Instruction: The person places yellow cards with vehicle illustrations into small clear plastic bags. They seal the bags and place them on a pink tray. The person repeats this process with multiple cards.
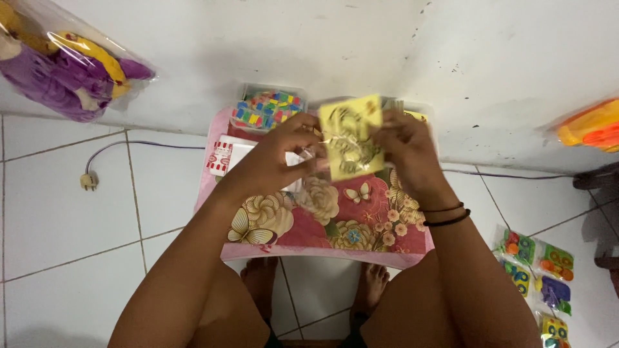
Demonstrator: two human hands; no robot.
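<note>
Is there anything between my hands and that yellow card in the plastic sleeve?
Nothing visible. The left hand and right hand already grip the yellow card by its side edges, above the floral tabletop. The tub of coloured pieces sits behind it.

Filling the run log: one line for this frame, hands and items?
left hand: holds yellow card packet | right hand: holds same packet | under: floral table | behind: bead tub

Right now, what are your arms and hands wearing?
Both arms are bare, no sleeves. The right wrist carries two thin dark bands. The left hand and right hand have no gloves; I can't make out any rings.
</note>
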